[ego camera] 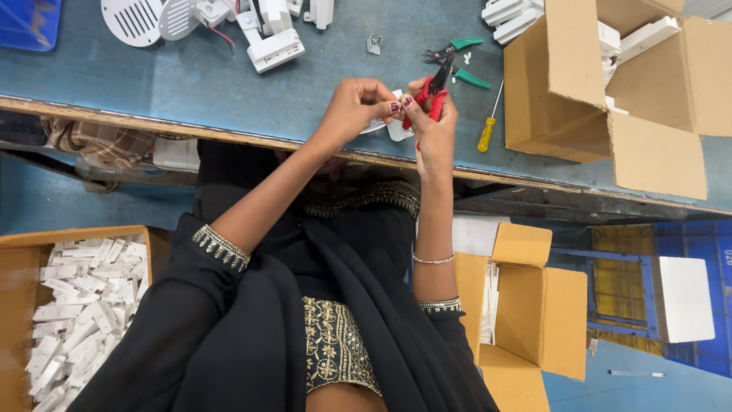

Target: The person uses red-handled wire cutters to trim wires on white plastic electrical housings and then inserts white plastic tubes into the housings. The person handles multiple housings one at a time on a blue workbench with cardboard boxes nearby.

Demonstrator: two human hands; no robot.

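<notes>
Two hands work on a small white plastic part (396,128).
The right hand (432,122) grips red-handled pliers (429,98); the left hand (358,107) pinches the part.

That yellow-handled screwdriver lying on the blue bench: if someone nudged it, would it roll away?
The yellow-handled screwdriver looks round in the handle with a thin shaft, so it would probably roll sideways. It lies on the flat blue bench beside the cardboard box, which might stop it. It seems stiff and light.

Single head-worn view, steeply downward, close over blue workbench (191,76).
</notes>
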